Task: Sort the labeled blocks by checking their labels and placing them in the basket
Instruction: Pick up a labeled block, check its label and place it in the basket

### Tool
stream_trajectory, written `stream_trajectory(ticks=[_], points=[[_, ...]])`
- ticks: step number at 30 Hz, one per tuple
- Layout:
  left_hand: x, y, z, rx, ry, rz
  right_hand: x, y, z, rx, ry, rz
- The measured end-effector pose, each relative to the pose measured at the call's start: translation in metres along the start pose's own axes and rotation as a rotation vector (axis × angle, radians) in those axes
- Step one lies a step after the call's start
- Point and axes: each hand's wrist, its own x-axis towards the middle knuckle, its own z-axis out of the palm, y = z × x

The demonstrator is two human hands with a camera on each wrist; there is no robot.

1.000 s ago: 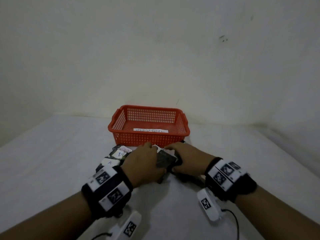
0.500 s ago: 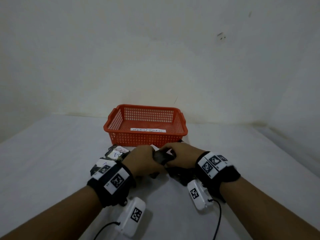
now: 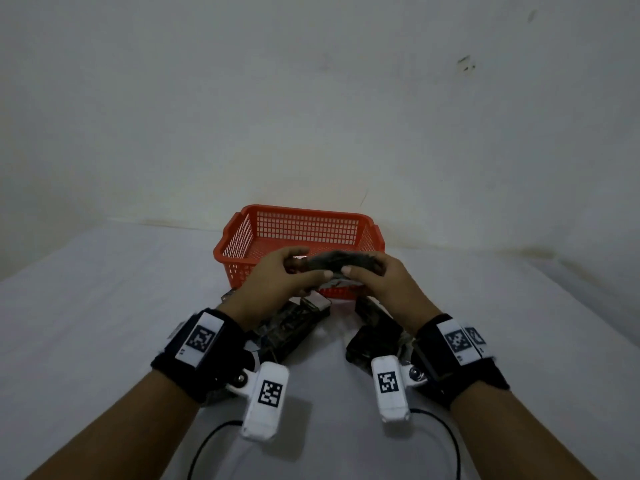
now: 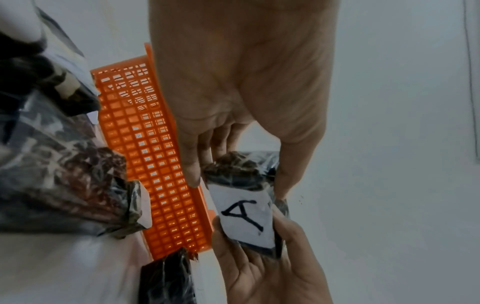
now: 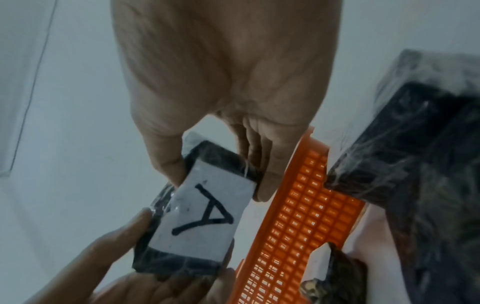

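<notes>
Both hands hold one dark, plastic-wrapped block (image 3: pixel 337 263) up in front of the orange basket (image 3: pixel 301 211). My left hand (image 3: pixel 294 268) pinches its left end and my right hand (image 3: pixel 363 268) pinches its right end. In the left wrist view the white label (image 4: pixel 244 216) on the block's underside reads "A", and the same label (image 5: pixel 205 216) shows in the right wrist view. The basket's mesh wall (image 4: pixel 155 164) stands just behind the block. No blocks show in the visible part of the basket.
Several more wrapped dark blocks lie on the white surface below my hands, one group at the left (image 3: pixel 294 323) and one at the right (image 3: pixel 377 337). The basket stands against the white wall. White surface lies bare to either side.
Both hands have lifted one block off the pile on the surface and raised it in front of the basket, with its label now facing down towards the wrists.
</notes>
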Motion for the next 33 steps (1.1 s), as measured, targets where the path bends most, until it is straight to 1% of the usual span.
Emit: stream_trajectory(ticks=[2, 4, 6, 9, 12, 14, 16, 19, 21, 22, 24, 28, 33], points=[[0.001, -0.003, 0.004, -0.035, 0.046, 0.018, 0.002, 0.003, 0.004, 0.042, 0.04, -0.002], [0.003, -0.005, 0.008, -0.063, 0.119, 0.036, 0.003, 0.005, 0.008, 0.08, 0.029, 0.01], [0.006, -0.007, 0.009, -0.074, 0.151, 0.043, 0.004, 0.005, 0.011, 0.123, 0.018, 0.019], [0.009, -0.009, 0.01, -0.073, 0.118, 0.045, 0.004, 0.005, 0.013, 0.108, 0.012, -0.009], [0.01, -0.013, 0.012, -0.093, 0.086, 0.04, 0.003, 0.006, 0.014, 0.101, 0.105, -0.041], [0.011, -0.016, 0.014, -0.104, 0.085, 0.032, 0.003, 0.008, 0.015, 0.085, 0.13, -0.058], [0.013, -0.018, 0.014, -0.102, 0.116, 0.036, 0.003, 0.008, 0.015, 0.092, 0.1, -0.033], [0.016, -0.021, 0.01, -0.131, 0.165, 0.017, 0.002, 0.009, 0.012, 0.19, 0.016, 0.029], [0.017, -0.023, 0.004, -0.173, 0.132, 0.007, 0.001, 0.01, 0.009, 0.213, 0.021, 0.035], [0.017, -0.025, 0.002, -0.18, 0.102, 0.005, 0.0, 0.011, 0.008, 0.189, 0.039, 0.022], [0.016, -0.025, 0.001, -0.147, 0.068, 0.0, -0.001, 0.012, 0.008, 0.127, 0.07, 0.0], [0.014, -0.024, 0.005, -0.085, 0.129, 0.052, -0.005, 0.01, 0.011, 0.126, 0.066, 0.003], [0.012, -0.026, 0.006, -0.025, 0.068, 0.08, -0.009, 0.01, 0.011, 0.058, 0.113, -0.054]])
